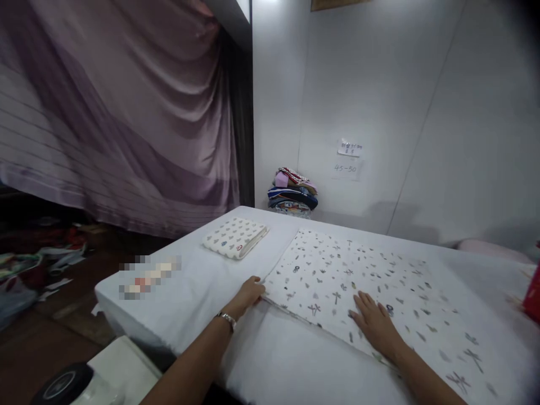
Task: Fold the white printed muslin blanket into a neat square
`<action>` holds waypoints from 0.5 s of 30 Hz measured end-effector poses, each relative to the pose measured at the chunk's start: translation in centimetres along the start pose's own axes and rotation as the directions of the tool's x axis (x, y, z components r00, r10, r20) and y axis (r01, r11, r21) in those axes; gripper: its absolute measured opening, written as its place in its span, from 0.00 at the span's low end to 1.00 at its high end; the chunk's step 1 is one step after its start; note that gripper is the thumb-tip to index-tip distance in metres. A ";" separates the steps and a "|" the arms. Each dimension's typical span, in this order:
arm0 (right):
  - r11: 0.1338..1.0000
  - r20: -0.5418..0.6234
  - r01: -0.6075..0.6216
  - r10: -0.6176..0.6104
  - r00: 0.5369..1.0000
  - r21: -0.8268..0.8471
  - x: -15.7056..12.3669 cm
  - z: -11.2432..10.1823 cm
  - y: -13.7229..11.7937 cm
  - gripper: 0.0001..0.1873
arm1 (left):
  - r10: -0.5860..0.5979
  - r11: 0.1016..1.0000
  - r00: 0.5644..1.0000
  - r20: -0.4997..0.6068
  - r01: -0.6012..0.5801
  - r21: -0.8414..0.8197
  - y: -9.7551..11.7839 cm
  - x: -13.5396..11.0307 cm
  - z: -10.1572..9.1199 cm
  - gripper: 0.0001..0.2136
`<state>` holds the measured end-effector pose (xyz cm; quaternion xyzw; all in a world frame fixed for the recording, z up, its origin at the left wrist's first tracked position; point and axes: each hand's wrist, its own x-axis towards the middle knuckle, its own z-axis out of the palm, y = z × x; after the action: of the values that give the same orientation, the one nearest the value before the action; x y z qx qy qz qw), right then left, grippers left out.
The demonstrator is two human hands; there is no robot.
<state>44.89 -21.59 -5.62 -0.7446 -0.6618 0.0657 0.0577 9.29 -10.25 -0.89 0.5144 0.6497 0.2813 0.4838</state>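
Observation:
A white cloth printed with small palm trees and other motifs lies spread on the white-covered table. My left hand, a metal watch or bracelet on its wrist, is closed at the cloth's near left corner, with fingers and thumb pinching its edge. Flat on top of the cloth, nearer its front edge, rests my right hand, its fingers stretched out and slightly apart. Beyond my left hand sits a folded cream cloth with grey motifs and two small coloured ones.
Stacked folded fabrics stand behind the table against a white wall with paper notes. A blurred-out item lies at the table's left side. A purple curtain hangs left. Something red is at the right edge.

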 end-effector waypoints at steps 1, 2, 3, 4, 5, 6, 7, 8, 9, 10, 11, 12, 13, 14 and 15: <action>1.000 0.003 -0.001 0.001 1.000 -0.002 0.2 0.1 0.1 0.32 | -0.010 1.000 1.000 0.009 0.010 -0.022 0.0 -0.1 -0.1 0.23; 1.000 -0.009 0.000 0.000 1.000 -0.003 0.4 0.1 0.1 0.32 | -0.021 0.999 1.000 0.022 0.022 -0.048 0.1 -0.1 -0.1 0.21; 1.000 -0.034 0.006 -0.006 0.999 -0.004 0.7 0.0 0.0 0.32 | -0.033 0.997 0.999 0.036 0.036 -0.075 0.1 -0.1 -0.2 0.19; 1.000 -0.070 0.017 -0.017 0.997 -0.006 0.9 -0.2 -0.1 0.31 | -0.044 0.994 0.998 0.049 0.048 -0.102 0.1 -0.1 -0.2 0.17; 1.000 -0.099 0.029 -0.030 0.995 -0.010 1.2 -0.3 -0.3 0.31 | -0.052 0.990 0.997 0.057 0.059 -0.127 0.2 -0.1 -0.2 0.15; 0.999 -0.115 0.040 -0.041 0.993 -0.014 1.4 -0.4 -0.5 0.31 | -0.058 0.986 0.997 0.059 0.067 -0.151 0.2 -0.1 -0.1 0.15; 0.999 -0.114 0.051 -0.052 0.992 -0.015 1.5 -0.4 -0.7 0.31 | -0.062 0.983 0.997 0.053 0.070 -0.172 0.1 -0.1 0.0 0.15; 0.998 -0.097 0.058 -0.059 0.994 -0.016 1.6 -0.3 -0.9 0.32 | -0.063 0.980 0.997 0.041 0.069 -0.189 0.1 0.0 0.1 0.15; 0.998 -0.067 0.061 -0.062 0.996 -0.015 1.6 -0.1 -1.0 0.33 | -0.064 0.977 0.998 0.026 0.068 -0.202 0.0 0.0 0.3 0.16; 0.998 -0.038 0.066 -0.067 0.997 -0.011 1.6 0.1 -1.1 0.34 | -0.065 0.974 0.998 0.008 0.065 -0.216 -0.2 0.0 0.4 0.16; 0.997 -0.017 0.075 -0.075 0.997 0.000 1.5 0.3 -1.2 0.34 | -0.066 0.971 0.998 -0.011 0.061 -0.229 -0.3 0.0 0.6 0.17; 0.996 -0.006 0.083 -0.082 0.997 0.022 1.5 0.5 -1.2 0.35 | -0.068 0.969 0.997 -0.032 0.058 -0.242 -0.5 -0.1 0.8 0.18; 0.995 -0.007 0.086 -0.085 0.996 0.051 1.6 0.5 -1.2 0.34 | -0.068 0.964 0.996 -0.053 0.052 -0.260 -0.7 -0.1 1.0 0.18; 0.992 -0.021 0.089 -0.087 0.996 0.088 1.8 0.4 -1.2 0.33 | -0.063 0.957 0.995 -0.074 0.039 -0.286 -0.9 -0.1 1.2 0.19; 0.986 -0.041 0.099 -0.095 0.995 0.131 2.1 0.2 -1.5 0.32 | -0.055 0.948 0.994 -0.095 0.022 -0.317 -1.0 -0.2 1.4 0.19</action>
<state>43.67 -19.35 -5.63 -0.7070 -0.6903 0.0939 0.1218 10.15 -10.94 -2.20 0.4027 0.6303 0.3980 0.5312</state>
